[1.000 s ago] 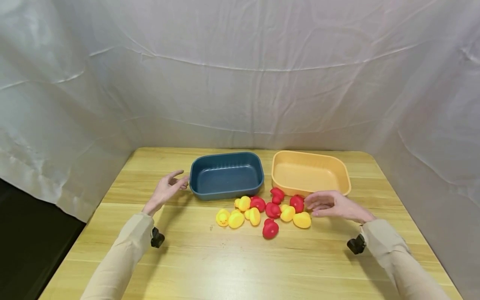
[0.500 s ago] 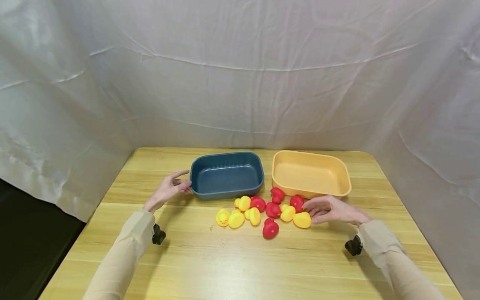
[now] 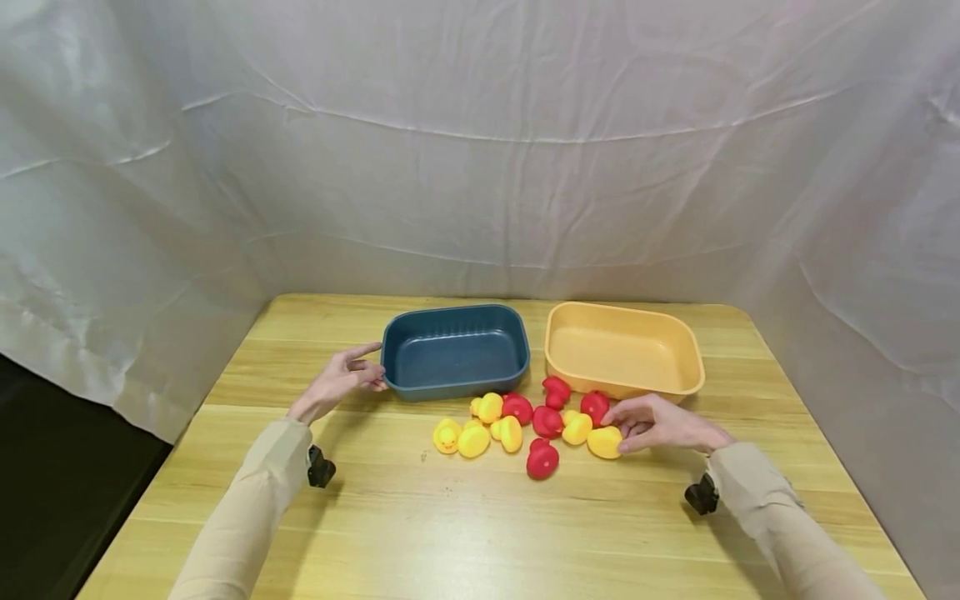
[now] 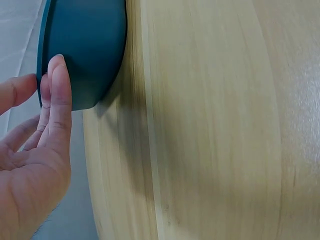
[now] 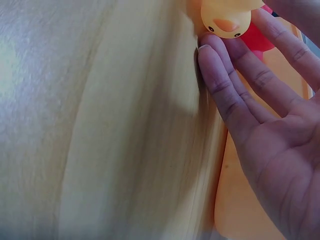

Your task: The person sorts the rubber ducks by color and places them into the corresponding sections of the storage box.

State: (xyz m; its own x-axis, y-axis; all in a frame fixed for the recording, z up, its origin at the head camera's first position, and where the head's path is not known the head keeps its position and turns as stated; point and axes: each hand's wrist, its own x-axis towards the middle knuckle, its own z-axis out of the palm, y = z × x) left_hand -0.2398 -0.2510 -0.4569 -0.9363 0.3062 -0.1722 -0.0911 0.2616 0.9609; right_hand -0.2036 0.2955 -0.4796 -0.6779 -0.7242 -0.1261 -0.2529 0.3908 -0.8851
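My left hand is at the left end of the dark blue tub; its fairly straight fingers touch the outer wall and rim, as the left wrist view shows. My right hand reaches in from the right, fingers loosely bent and tips right beside a yellow rubber duck. The right wrist view shows a duck's face just past the fingertips. Close to these fingers lies a red rubber duck. More yellow ducks and red ducks lie in a loose cluster before the tubs.
An orange tub stands right of the blue one, behind my right hand. Both sit towards the far edge of the wooden table. Pale cloth hangs behind and at the sides.
My right hand has moved slightly left and nearer the person, down to the yellow duck's side. The left hand has shifted right, up against the blue tub. The ducks lie where they were.
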